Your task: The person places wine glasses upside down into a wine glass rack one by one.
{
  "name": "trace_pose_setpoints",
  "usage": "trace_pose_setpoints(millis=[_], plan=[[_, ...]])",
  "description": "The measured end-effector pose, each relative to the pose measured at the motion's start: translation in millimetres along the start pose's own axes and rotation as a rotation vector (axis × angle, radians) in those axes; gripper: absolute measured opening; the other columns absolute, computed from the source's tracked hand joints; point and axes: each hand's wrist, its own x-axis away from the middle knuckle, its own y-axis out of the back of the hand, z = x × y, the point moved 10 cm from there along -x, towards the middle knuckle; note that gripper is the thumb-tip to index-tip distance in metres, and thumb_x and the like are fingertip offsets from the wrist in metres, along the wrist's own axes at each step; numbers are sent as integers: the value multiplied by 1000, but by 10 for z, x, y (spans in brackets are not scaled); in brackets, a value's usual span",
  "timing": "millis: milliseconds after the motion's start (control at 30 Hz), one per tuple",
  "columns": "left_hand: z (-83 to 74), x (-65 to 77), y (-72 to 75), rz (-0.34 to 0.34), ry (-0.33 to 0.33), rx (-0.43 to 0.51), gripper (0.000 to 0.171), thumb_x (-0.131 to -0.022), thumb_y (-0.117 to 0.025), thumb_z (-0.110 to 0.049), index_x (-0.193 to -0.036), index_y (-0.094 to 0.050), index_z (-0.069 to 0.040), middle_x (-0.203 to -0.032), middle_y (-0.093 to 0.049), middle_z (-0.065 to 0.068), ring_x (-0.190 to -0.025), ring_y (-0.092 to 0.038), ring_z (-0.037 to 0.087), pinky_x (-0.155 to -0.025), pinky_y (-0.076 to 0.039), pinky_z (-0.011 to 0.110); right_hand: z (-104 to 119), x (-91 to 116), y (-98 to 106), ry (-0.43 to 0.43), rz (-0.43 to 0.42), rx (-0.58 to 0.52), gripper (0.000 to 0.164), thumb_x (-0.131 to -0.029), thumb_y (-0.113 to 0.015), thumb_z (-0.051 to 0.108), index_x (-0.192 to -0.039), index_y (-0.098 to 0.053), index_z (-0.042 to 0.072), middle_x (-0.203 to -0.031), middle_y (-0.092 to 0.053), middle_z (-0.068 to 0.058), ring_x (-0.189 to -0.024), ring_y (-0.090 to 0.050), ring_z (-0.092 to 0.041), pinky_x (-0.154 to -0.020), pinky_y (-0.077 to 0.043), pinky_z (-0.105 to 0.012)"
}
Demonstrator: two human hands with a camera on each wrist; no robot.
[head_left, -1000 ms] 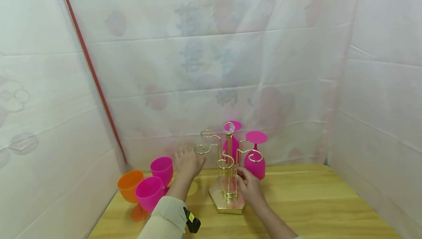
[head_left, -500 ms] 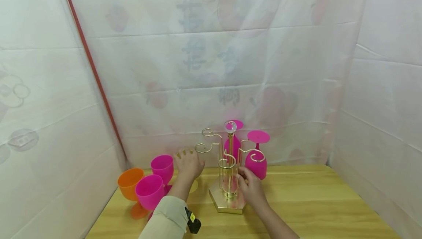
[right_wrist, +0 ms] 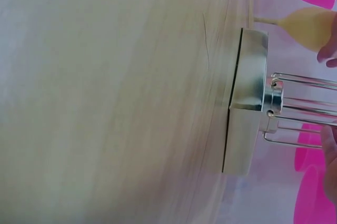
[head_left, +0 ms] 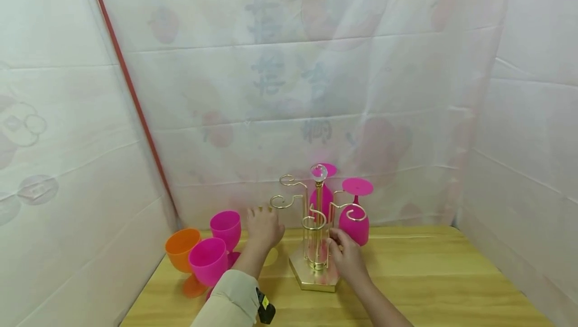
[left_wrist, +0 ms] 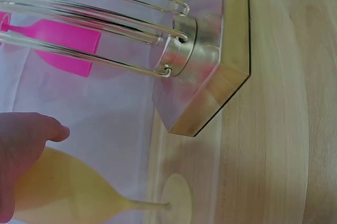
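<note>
My left hand (head_left: 264, 226) grips a yellow goblet (left_wrist: 68, 187) from above, at its bowl. The goblet stands upright, its round foot (head_left: 271, 257) on the wooden table; in the head view the hand hides most of its bowl. With its thumb and fingers, my right hand (head_left: 346, 256) holds an upright wire of the gold glass rack (head_left: 318, 226). Curled hooks ring this rack, which has a hexagonal base (left_wrist: 231, 39) and a clear ball on top. Two pink goblets hang upside down from it, one at the right (head_left: 354, 224) and one behind (head_left: 321, 204).
Left of my left arm stand an orange goblet (head_left: 182, 254) and two upright pink goblets, one nearer (head_left: 208, 264) and one farther back (head_left: 227, 229). White printed sheets (head_left: 235, 91) rise behind and beside the wooden table (head_left: 429, 277).
My left hand's fingers, first spread out, have bent down over the yellow goblet. My right hand stays at the rack's wire. The head view has shifted slightly.
</note>
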Motion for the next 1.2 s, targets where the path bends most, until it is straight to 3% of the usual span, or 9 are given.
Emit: trace_pose_setpoints(millis=[167, 333, 467, 567, 933, 1067, 1200], plan=[[-59, 13, 49, 5, -21, 8, 69, -81, -70, -50, -138, -52, -15, -134, -58, 14, -121, -51, 46, -107, -35, 63, 1, -11, 5, 21, -14, -12, 20, -92, -66, 2, -112, -66, 2, -93, -68, -8, -85, -66, -22, -64, -57, -22], [-92, 28, 57, 34, -25, 1, 58, -82, -67, -45, -131, -56, -16, -129, -59, 14, -115, -52, 41, -94, -43, 61, -17, -16, 3, 11, -19, -3, 20, -92, -66, 4, -112, -66, 2, -93, -68, -2, -85, -65, -18, -65, -56, -22], [-102, 42, 39, 58, -18, 18, 49, -83, -62, -38, -127, -57, -17, -126, -58, 12, -112, -50, 37, -87, -44, 59, -28, -20, -5, 11, -16, -6, 20, -92, -66, 2, -112, -66, 2, -93, -69, -7, -85, -65, -18, -65, -57, -22], [-107, 64, 17, 89, -13, 22, 47, -84, -59, -36, -127, -57, -18, -126, -57, 10, -112, -48, 36, -87, -44, 60, -35, -15, -11, 8, -13, -12, 20, -92, -66, 2, -112, -66, 2, -94, -69, -11, -85, -65, -19, -65, -57, -22], [-101, 151, 44, 196, 2, 63, 57, -80, -70, -50, -130, -57, -25, -132, -52, 9, -122, -45, 38, -90, -43, 65, -7, -22, 6, -6, -1, -17, 20, -93, -64, 4, -113, -66, 2, -94, -68, -3, -86, -64, -15, -66, -56, -23], [-151, 194, 62, 205, -3, 49, 61, -79, -71, -51, -132, -56, -26, -137, -51, 10, -123, -44, 42, -91, -40, 69, -21, -33, 24, -18, 5, -29, 20, -94, -64, 4, -113, -66, 1, -94, -68, -5, -86, -64, -16, -66, -56, -23], [-195, 232, 110, 161, -7, 36, 58, -75, -76, -48, -126, -59, -25, -130, -55, 10, -119, -47, 42, -89, -41, 69, -36, -31, 34, -22, 12, -23, 21, -94, -64, 4, -114, -65, 1, -95, -68, -6, -88, -65, -19, -67, -56, -23]])
